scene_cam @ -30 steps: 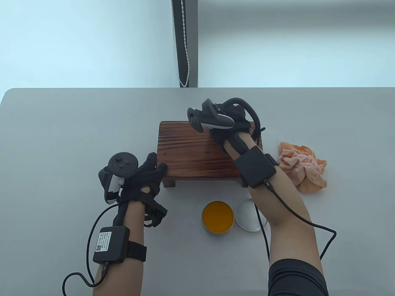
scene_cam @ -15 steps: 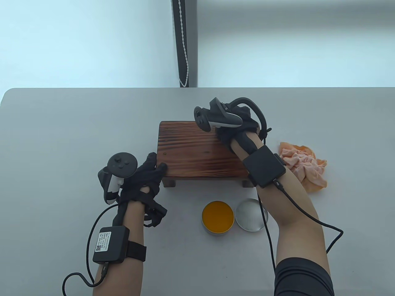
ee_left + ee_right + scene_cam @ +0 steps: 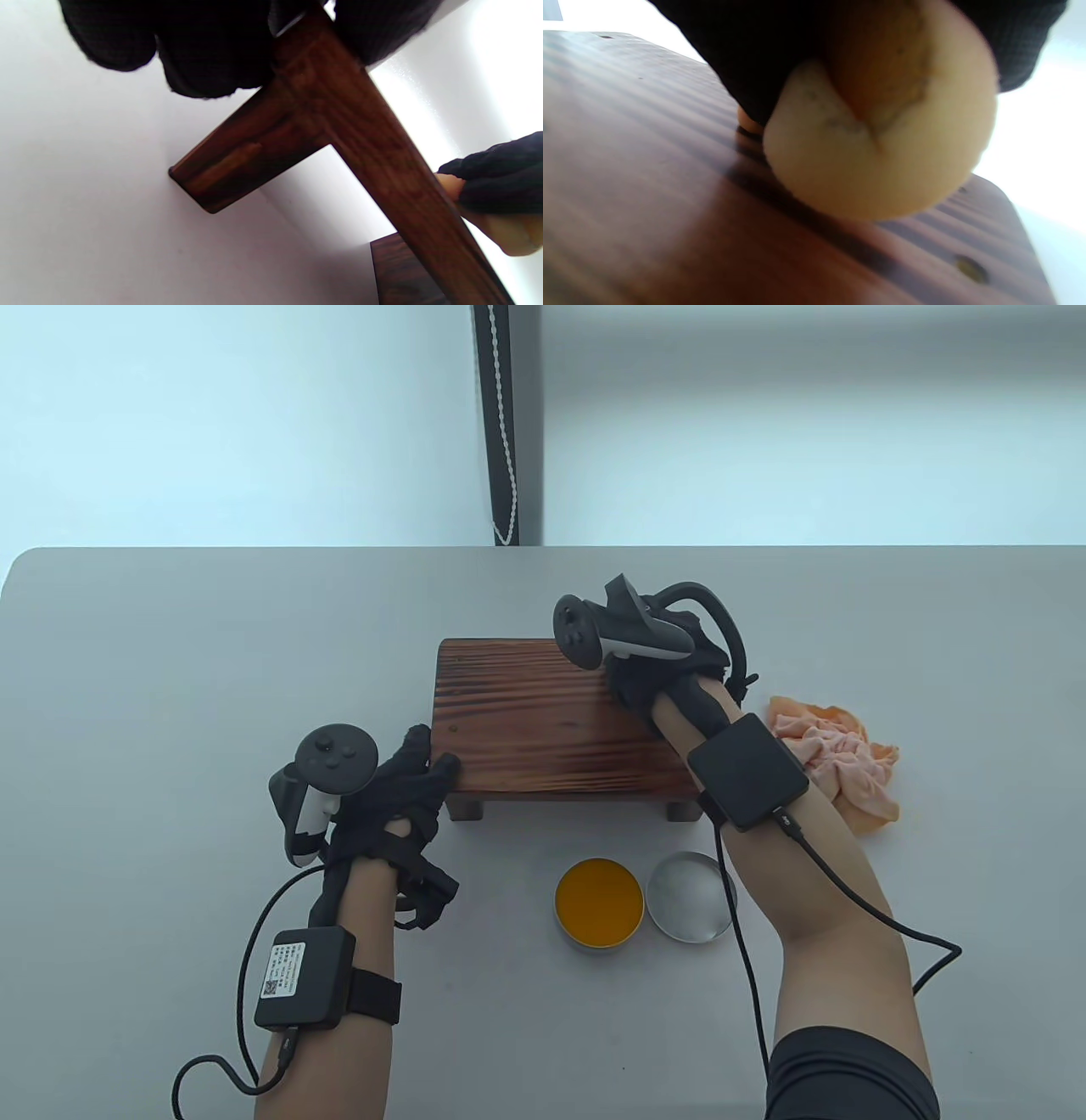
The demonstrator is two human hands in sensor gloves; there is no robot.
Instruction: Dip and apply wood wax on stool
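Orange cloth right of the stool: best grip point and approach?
Pinch a raised fold near the middle of the cloth, coming from above. It lies crumpled on the table with ridges standing up; the right hand is nearest, though it holds a sponge.

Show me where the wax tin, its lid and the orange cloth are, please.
wax tin (image 3: 599,903), table view, on the yellow wax surface.
lid (image 3: 685,895), table view, on its silver middle.
orange cloth (image 3: 857,768), table view, on its crumpled folds.
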